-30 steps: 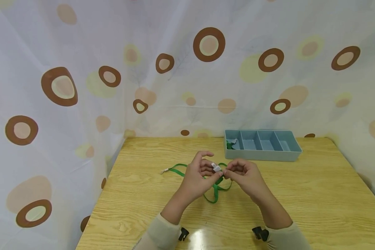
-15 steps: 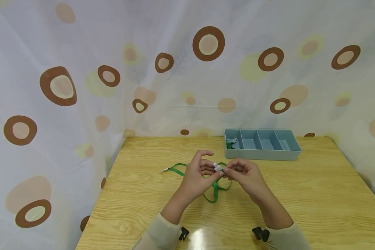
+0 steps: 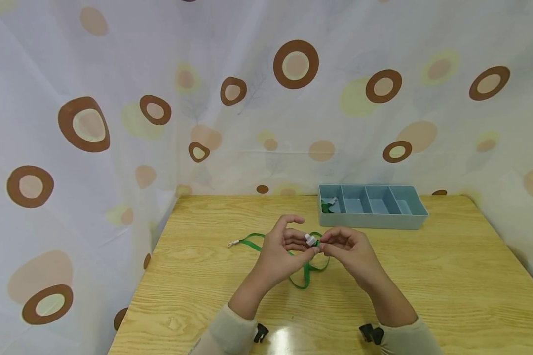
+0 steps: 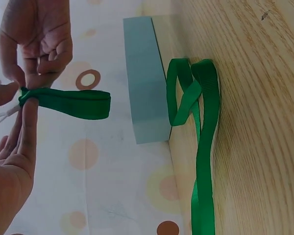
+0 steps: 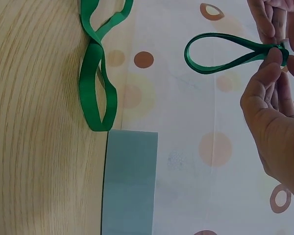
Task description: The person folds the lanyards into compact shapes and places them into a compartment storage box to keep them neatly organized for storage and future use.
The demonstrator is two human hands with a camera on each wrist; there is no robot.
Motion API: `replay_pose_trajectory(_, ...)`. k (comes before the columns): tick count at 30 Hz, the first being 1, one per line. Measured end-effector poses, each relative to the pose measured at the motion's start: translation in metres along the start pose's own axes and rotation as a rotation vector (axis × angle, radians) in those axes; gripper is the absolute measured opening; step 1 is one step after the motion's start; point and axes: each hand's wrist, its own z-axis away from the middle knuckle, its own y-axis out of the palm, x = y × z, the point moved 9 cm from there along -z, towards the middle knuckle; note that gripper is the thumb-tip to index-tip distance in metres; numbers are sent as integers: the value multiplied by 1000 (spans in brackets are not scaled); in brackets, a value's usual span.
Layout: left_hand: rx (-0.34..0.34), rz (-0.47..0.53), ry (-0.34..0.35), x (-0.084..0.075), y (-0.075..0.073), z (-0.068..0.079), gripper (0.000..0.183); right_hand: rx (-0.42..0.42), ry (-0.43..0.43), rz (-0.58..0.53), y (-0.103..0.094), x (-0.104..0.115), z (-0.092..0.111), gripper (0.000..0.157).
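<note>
Between my two hands, above the table, a folded green lanyard (image 4: pixel 88 104) is pinched near its white clip (image 3: pixel 311 240). My left hand (image 3: pixel 284 251) holds it with thumb and fingers just below the clip, index finger raised. From the other side, the thumb and fingertips of my right hand (image 3: pixel 351 249) pinch the same bunched spot. A loop of the ribbon (image 5: pixel 250 58) sticks out from the fingertips in both wrist views. Beneath the hands, another stretch of green ribbon (image 3: pixel 307 277) lies in loose loops on the table, with a white-ended hook (image 3: pixel 234 243) at its left end.
At the back right of the wooden table (image 3: pixel 453 266) stands a blue-grey divided tray (image 3: pixel 373 220). Its leftmost compartment holds a green ribbon bundle (image 3: pixel 326 206) with a white piece. A patterned curtain (image 3: pixel 257 113) hangs behind the table and at its left.
The white clip has shifted slightly right between the fingertips, and a bit of green ribbon now shows beside it. Both hands stay almost in place; the ribbon on the table lies as before.
</note>
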Motion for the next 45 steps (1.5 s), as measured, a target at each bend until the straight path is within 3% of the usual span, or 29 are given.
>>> replay_pose_trajectory(16,14,-37,72,-4,3,2,63,23,-17,-8,7,3,1,24)
replay_pose_trajectory(32,12,-41,84,-6,2,6,58,50,-18,118,3,0,4,21)
replay_pose_trajectory(38,0,-25,98,-9,-1,6,55,73,-64,136,6,-3,5,23)
replay_pose_trajectory(45,-34,-12,109,-12,-8,4,51,76,-113,235,8,-11,4,25)
